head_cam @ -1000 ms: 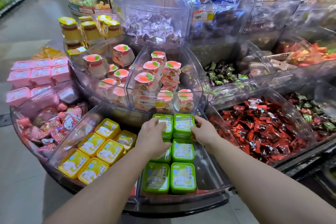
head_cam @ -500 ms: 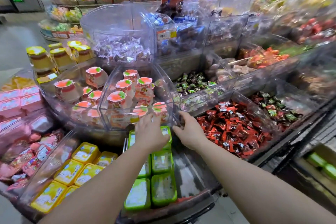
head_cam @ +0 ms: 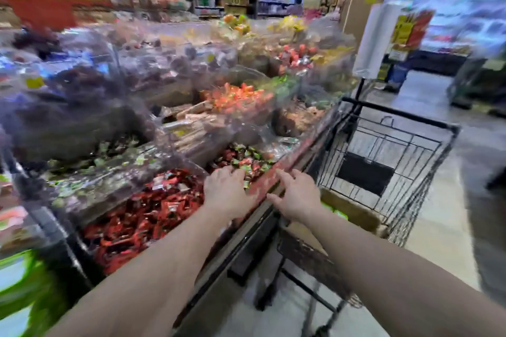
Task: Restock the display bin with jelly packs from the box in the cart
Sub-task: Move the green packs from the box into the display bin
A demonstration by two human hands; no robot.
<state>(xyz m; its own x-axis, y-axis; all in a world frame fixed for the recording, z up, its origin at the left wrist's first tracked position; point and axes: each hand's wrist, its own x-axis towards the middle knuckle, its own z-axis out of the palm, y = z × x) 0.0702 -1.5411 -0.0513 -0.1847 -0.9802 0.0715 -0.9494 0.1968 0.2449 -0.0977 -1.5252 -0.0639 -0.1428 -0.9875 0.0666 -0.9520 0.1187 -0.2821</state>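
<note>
At the far left edge, a blurred patch of bright green plastic jelly packs (head_cam: 19, 279) marks the display bin being restocked, low and well behind both arms. Next comes the clear plastic bin of red-wrapped sweets (head_cam: 142, 216), and over its right end hangs the left hand (head_cam: 226, 194), fingers loosely spread, its grip slack and holding nothing. Just to its right, past the red-edged rim of the display stand (head_cam: 269, 183), the right hand (head_cam: 297, 198) hovers with fingers relaxed and parted, its grip also empty.

Right of that hand, and a little below it, sits the brown cardboard box (head_cam: 353, 212) in the black wire shopping cart (head_cam: 388, 150), with a sliver of green showing inside it; how many packs are there I cannot tell. The box's long side seems to run along the cart, away from the person. So the supply lies to the right and downward, and the right hand looks nearer, the left needing to cross the rim to reach it.
</note>
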